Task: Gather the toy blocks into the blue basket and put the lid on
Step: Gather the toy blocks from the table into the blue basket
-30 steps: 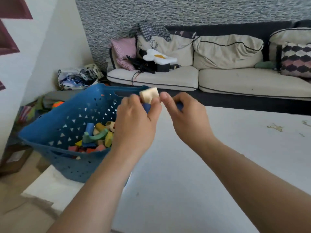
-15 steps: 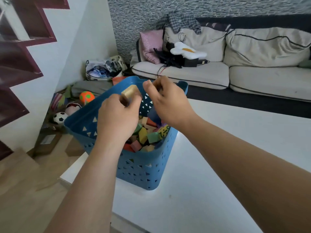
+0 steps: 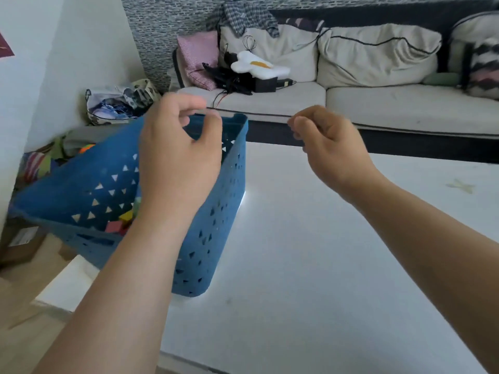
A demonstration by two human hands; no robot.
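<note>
1. Blue basket sits left of centre on the white table, near its left edge; toy blocks are visible inside.
2. Left hand hovers over the basket, fingers curled but parted, holding nothing. Right hand, centre frame, loosely curled, empty.
3. Step judged: gathering about finished. No lid in view; next move calls for locating it.

A cream sofa runs along a grey textured wall. On it lie a pink cushion, a white egg-shaped plush over black gear, and a checked cloth. A patterned bag sits on the floor beside the white table.
</note>
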